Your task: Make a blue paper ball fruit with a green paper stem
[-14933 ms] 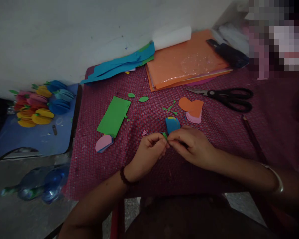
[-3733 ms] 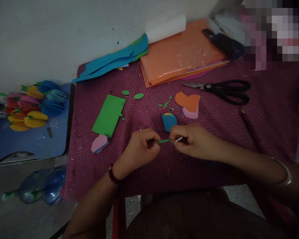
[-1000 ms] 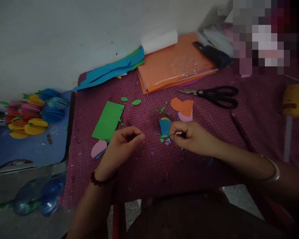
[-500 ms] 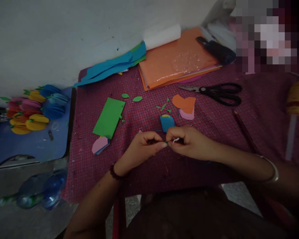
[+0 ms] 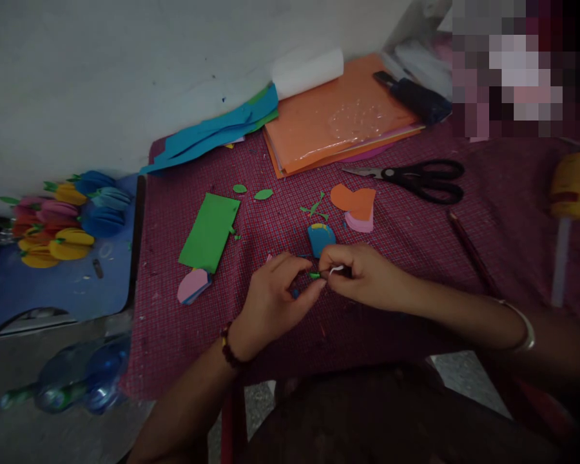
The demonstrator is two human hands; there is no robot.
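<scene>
My right hand (image 5: 362, 270) is pinched on a small green foam or paper piece (image 5: 314, 275), which sticks out to the left of its fingertips. A thin white strip (image 5: 336, 269) curls between the same fingers. My left hand (image 5: 278, 290) has its thumb and forefinger spread on either side of the green piece, the thumb tip close to the right fingertips. Just beyond the hands lies a blue cut piece (image 5: 321, 241) with a yellow edge. Green scraps (image 5: 316, 205) and an orange heart-shaped cutout (image 5: 355, 202) over pink ones lie farther up the cloth.
Black-handled scissors (image 5: 415, 177), a dark pencil (image 5: 471, 248) and a yellow glue gun (image 5: 573, 187) lie to the right. A green sheet (image 5: 210, 232), pink cutouts (image 5: 192, 285) and two green leaves (image 5: 263, 194) are left. Orange sheets (image 5: 328, 129) lie behind; colourful foam fruits (image 5: 72, 241) sit on a blue surface.
My left thumb and forefinger have parted from their pinch, exposing the green piece. My right hand keeps its pinch in nearly the same place. The view has shifted slightly.
</scene>
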